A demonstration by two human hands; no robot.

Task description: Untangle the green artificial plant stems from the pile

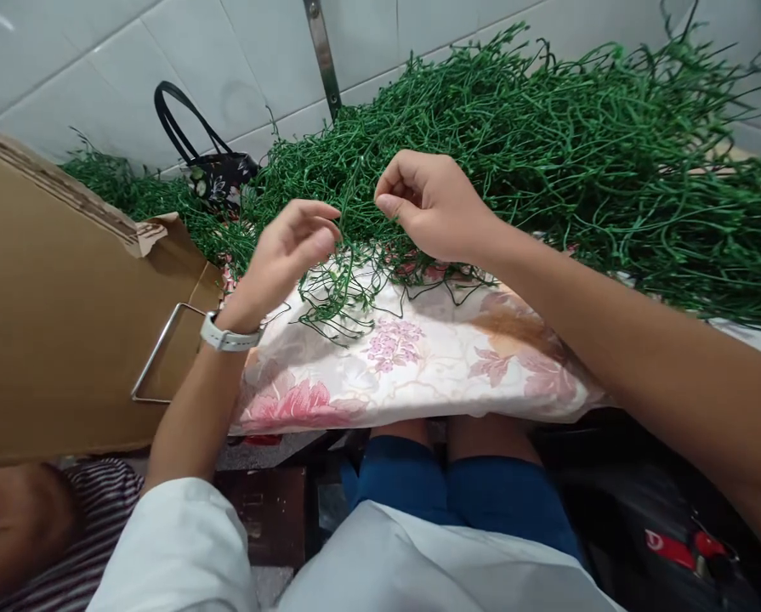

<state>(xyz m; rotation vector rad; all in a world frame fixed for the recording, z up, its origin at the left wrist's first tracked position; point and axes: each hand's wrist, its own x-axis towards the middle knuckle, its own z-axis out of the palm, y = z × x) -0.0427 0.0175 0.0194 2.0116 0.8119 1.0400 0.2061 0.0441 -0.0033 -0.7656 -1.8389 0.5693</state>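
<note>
Green sprig (345,289), ctr of frame: long axis approx. vert., tips toward bottom edge, over the flowered cloth (444,365). My L hand (281,255) just beside it, fingers curved, thumb & index slightly apart, i.e. open. My R hand (440,208), ctr, right of sprig: fingers curled closed, thumb to index; can't tell if a stem is pinched. Green pile (565,153), upper ctr to R edge: stems mostly L–R, tangled. Containers: cardboard box (67,323), L side, contents hidden; black handbag (224,178), upper L, handles up, contents n/v.
</note>
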